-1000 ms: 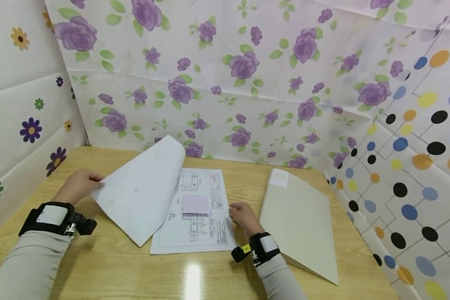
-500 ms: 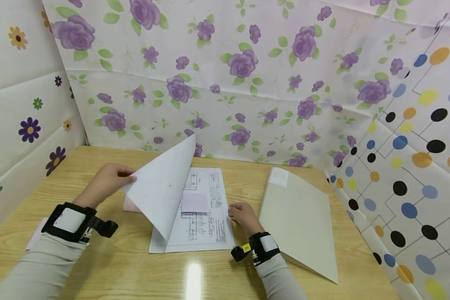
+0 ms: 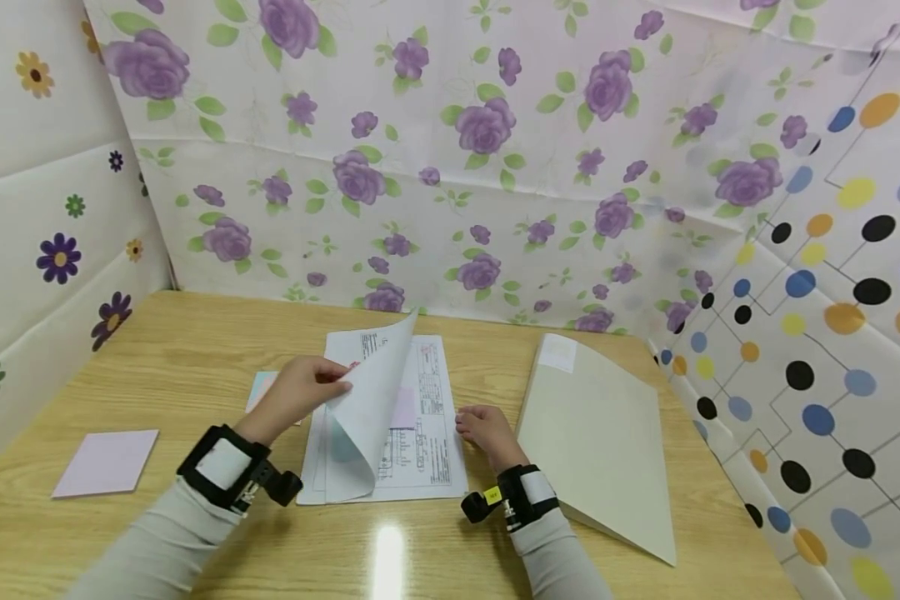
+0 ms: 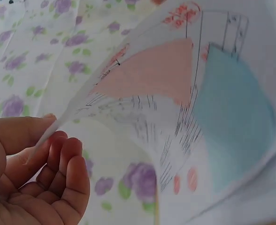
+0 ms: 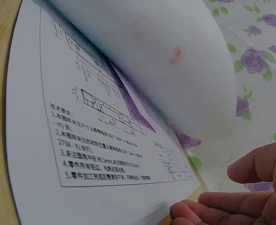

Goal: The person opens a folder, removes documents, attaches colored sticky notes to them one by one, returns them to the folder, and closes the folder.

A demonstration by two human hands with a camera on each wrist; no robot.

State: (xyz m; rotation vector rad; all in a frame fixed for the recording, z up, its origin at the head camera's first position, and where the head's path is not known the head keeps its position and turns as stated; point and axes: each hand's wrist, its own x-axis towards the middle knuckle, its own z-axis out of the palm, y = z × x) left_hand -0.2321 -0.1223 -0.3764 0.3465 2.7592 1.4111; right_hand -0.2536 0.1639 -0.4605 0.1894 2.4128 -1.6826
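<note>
My left hand (image 3: 300, 396) pinches the edge of a white sheet of paper (image 3: 371, 408) between thumb and fingers, and the sheet stands curled over a stack of technical drawings (image 3: 437, 458). In the left wrist view, the sheet's printed side carries a pink sticky note (image 4: 152, 70), a blue sticky note (image 4: 234, 117) and red marks. A purple sticky note (image 3: 403, 408) on the drawing below is partly hidden by the curl. My right hand (image 3: 487, 429) rests at the stack's right edge, thumb and fingers apart in the right wrist view, holding nothing.
A cream file folder (image 3: 600, 450) with a white label lies right of my right hand. On the wooden table (image 3: 217, 342), a purple square note (image 3: 107, 463) lies at left, and blue and pink notes (image 3: 259, 385) lie partly behind my left hand. Patterned cloth walls enclose the table.
My left hand has moved right, carrying the sheet's edge over the stack; the sheet has curled further and now uncovers notes on the table at left. My right hand has stayed put.
</note>
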